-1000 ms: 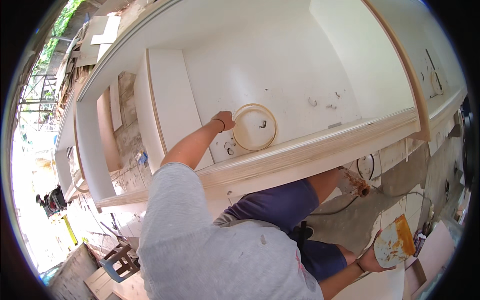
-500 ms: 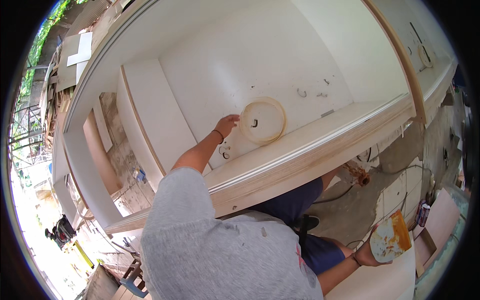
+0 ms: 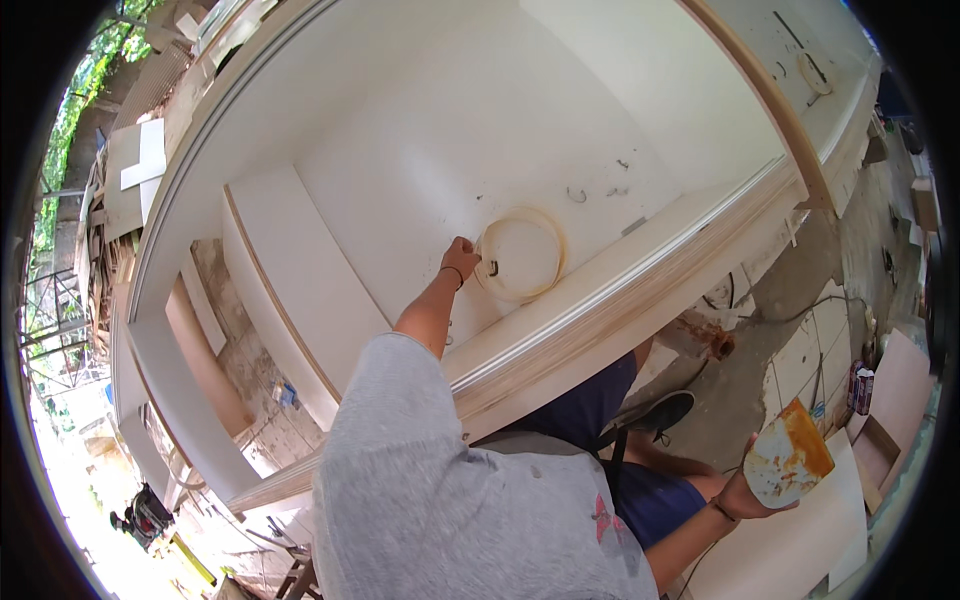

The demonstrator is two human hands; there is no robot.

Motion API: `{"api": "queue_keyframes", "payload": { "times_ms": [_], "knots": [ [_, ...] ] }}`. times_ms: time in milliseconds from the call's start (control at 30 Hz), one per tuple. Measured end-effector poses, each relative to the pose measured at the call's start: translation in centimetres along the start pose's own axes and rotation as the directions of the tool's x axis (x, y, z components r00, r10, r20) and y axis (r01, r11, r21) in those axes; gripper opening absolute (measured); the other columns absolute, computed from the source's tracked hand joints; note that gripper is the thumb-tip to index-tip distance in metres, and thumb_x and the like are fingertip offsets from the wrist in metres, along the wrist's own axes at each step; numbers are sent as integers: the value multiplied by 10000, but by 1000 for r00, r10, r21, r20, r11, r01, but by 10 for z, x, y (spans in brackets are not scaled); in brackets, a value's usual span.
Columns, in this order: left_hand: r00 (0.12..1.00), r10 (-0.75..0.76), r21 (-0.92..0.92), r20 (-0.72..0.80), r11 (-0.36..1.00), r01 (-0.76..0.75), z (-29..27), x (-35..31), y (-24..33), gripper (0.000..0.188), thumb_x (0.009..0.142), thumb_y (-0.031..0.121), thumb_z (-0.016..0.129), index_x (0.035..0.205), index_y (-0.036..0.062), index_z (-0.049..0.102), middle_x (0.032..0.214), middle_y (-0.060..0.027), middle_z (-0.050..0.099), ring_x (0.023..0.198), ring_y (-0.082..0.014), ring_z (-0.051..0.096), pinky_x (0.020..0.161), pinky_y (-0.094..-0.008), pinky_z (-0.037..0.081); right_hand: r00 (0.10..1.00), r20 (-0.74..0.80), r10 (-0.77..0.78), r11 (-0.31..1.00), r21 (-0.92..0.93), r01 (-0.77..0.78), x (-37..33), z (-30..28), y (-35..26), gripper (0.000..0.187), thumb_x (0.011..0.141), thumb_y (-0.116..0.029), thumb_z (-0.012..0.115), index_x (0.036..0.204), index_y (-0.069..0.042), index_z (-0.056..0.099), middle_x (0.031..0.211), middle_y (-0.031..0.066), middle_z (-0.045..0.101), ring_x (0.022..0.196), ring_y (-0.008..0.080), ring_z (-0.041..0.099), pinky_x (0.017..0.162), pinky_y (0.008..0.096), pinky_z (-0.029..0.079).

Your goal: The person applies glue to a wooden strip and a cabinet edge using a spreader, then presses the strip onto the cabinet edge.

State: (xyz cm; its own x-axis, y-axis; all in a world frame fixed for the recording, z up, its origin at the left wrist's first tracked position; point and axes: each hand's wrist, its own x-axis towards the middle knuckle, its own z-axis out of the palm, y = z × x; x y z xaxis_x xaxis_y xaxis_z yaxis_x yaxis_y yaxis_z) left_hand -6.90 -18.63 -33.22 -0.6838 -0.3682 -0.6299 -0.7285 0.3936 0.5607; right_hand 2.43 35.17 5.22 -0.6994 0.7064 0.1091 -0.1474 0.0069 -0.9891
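Note:
A coil of pale strip [image 3: 560, 262] lies inside a large white cabinet [image 3: 400, 150], with a small dark bent piece [image 3: 493, 268] seen within its ring. My left hand [image 3: 462, 257] reaches in from the left, its fingers bent and closed at the coil's left rim; the fingertips are small and partly hidden. Low at the right, my right hand [image 3: 745, 497] grips a pale rounded container [image 3: 785, 465] from below. Orange-brown smears cover part of it. Its inside cannot be made out clearly.
Small dark bits [image 3: 576, 196] lie in the cabinet near the coil. A wooden-edged divider [image 3: 765, 105] rises at the right, and the cabinet's front edge [image 3: 640, 300] runs between my arms. A pale board [image 3: 800, 550] sits below my right hand. Stacked boards [image 3: 125, 190] stand outside, left.
My left hand has come to the coil's left rim and its fingers have bent in. The coil has shifted slightly against the dark piece. My right hand still holds the container. The view has turned.

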Motion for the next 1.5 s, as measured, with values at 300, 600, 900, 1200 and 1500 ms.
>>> {"api": "queue_keyframes", "payload": {
  "times_ms": [300, 600, 900, 1200, 1500],
  "knots": [
    [995, 37, 334, -94, 943, -3, -19, -6, 57, 371, 785, 284, 684, 1052, 42, 595, 1049, -160, 676, 1007, -323, 640, 878, -433, 519, 942, -134, 309, 890, 389, -237, -4, 44, -26, 792, 931, -663, 359, 1536, -168, 237, 1601, 130, 176, 1461, 416, 138, 1085, 743, 79],
    [796, 601, 562, -76, 685, -463, -182, -78, 234, 450, 699, 215, 675, 1118, 54, 639, 1023, -170, 639, 973, -353, 627, 874, -427, 521, 879, 464, 112, 673, 615, -411, 16, 21, 7, 824, 884, -676, 464, 1520, -187, 279, 1580, 99, 250, 1444, 393, 211, 1057, 763, 151],
    [466, 839, 525, -280, 541, -658, -235, -152, 311, 482, 684, 91, 656, 1163, 79, 610, 1022, -188, 596, 955, -352, 614, 841, -413, 521, 473, 859, -193, 344, 511, -788, -1, 98, 11, 1005, 756, -805, 519, 1529, -216, 259, 1585, 104, 233, 1427, 440, 212, 1003, 819, 142],
    [653, 687, 13, -318, 692, -722, -195, -188, 332, 455, 773, 321, 726, 1069, 10, 573, 785, -143, 610, 712, -294, 606, 685, -398, 507, 286, 919, -272, 241, 353, -904, -18, 170, -1, 993, 771, -778, 538, 1524, -188, 272, 1572, 159, 241, 1413, 461, 243, 992, 823, 161],
    [765, 571, 4, -298, 802, -597, -186, -139, 313, 616, 694, 429, 820, 1043, -19, 582, 898, -169, 668, 807, -254, 657, 746, -348, 536, 247, 934, -260, 232, 308, -923, -21, 164, 1, 1017, 755, -798, 533, 1520, -177, 281, 1559, 163, 277, 1407, 464, 262, 992, 824, 160]
  ]
}}
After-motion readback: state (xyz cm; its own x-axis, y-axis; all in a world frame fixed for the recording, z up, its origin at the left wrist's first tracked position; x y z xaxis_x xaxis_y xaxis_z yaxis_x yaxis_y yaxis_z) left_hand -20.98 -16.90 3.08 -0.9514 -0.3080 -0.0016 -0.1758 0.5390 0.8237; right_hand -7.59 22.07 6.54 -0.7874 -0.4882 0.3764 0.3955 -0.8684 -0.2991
